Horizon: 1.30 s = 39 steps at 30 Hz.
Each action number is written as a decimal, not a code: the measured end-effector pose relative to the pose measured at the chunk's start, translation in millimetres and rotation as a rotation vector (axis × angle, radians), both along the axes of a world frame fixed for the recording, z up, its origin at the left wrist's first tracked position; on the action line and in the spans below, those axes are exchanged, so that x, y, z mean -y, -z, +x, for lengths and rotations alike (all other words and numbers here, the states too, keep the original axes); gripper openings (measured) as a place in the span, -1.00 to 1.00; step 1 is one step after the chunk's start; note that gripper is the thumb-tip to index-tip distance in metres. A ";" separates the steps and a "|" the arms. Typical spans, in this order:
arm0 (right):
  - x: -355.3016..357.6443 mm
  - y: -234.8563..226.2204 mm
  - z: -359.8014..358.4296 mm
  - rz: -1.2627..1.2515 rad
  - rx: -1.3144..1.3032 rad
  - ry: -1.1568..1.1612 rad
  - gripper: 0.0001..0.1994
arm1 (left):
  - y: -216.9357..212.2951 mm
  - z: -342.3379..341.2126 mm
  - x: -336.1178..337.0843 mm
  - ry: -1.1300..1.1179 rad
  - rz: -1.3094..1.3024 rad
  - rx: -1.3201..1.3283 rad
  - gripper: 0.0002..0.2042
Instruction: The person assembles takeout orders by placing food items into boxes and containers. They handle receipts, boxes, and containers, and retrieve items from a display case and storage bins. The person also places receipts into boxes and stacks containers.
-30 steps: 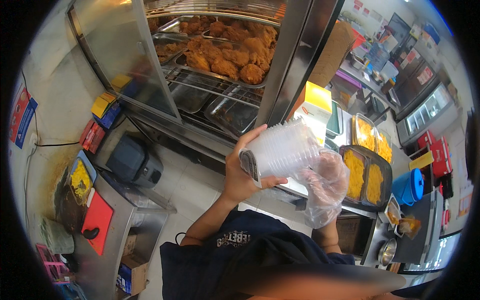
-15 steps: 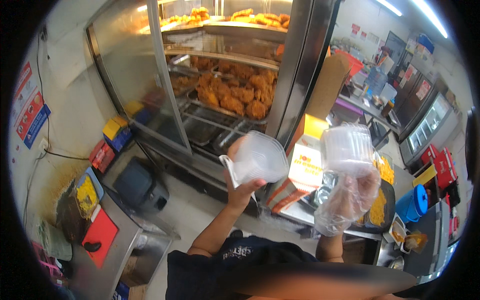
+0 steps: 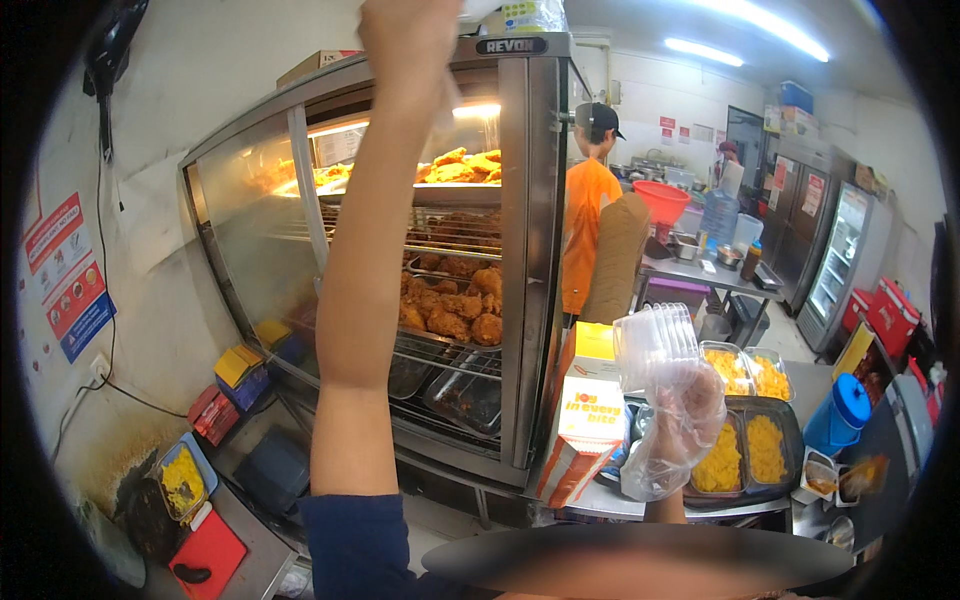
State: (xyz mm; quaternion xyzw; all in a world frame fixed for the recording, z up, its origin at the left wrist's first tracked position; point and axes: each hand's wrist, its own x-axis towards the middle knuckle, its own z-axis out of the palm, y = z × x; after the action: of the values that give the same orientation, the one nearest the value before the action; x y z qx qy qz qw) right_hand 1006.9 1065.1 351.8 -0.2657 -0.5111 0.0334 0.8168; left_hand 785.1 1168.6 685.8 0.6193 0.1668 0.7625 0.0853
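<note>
My left arm stretches up past the glass display cabinet [image 3: 533, 230]. My left hand [image 3: 408, 45] is at the cabinet's top, cut by the upper picture edge. Its fingers are hidden, and a whitish thing [image 3: 482, 9] shows beside it; whether the hand holds it I cannot tell. In a clear plastic glove, my right hand [image 3: 690, 400] is closed on a stack of clear plastic containers [image 3: 655, 345], above the counter. Beside that stack stands a tall white, yellow and orange carton [image 3: 590, 420]. Fried chicken [image 3: 450, 308] fills trays inside the cabinet.
Trays of yellow shredded food [image 3: 767, 450] and a blue lidded bucket [image 3: 838, 410] stand on the right counter. A person in orange [image 3: 590, 210] is behind the cabinet. At lower left are a red cutting board [image 3: 215, 555] and a tub of yellow food [image 3: 183, 482].
My left hand has risen from in front of the cabinet, where it held a clear container, to the cabinet's top. My right hand still holds the stack. The view has tilted up.
</note>
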 end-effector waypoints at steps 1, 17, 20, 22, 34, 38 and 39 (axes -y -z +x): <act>1.4 -0.2 0.9 0.000 -0.007 0.010 -0.60 | -4.5 19.0 -0.6 0.026 -0.073 -0.016 -0.52; 22.7 -3.6 4.3 0.006 -0.046 0.014 -0.61 | 7.8 39.9 -22.7 -0.810 -0.030 0.042 -0.21; 27.2 -1.6 5.8 -0.069 -0.047 -0.043 -0.57 | 4.7 44.3 -23.2 -0.847 -0.003 -0.032 -0.17; 31.8 -1.4 7.7 -0.140 -0.041 -0.079 -0.54 | 3.1 50.5 -17.7 -0.869 0.060 -0.054 -0.21; 64.7 -14.2 15.0 -0.424 0.127 0.287 -0.53 | 0.5 73.5 -26.4 -1.054 0.019 -0.174 -0.34; 53.7 3.9 25.8 -0.357 0.177 0.267 -0.52 | 2.6 72.1 -25.5 -1.098 0.025 -0.204 -0.39; 50.2 8.6 27.2 -0.364 0.228 0.278 -0.52 | 4.3 71.6 -20.3 -1.100 0.032 -0.200 -0.40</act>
State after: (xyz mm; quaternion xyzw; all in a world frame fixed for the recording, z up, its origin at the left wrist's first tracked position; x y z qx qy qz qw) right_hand 1034.1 1014.9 343.3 -0.4782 -0.5439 -0.0181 0.6893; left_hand 856.7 1188.9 681.6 0.5117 0.4611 0.6344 -0.3508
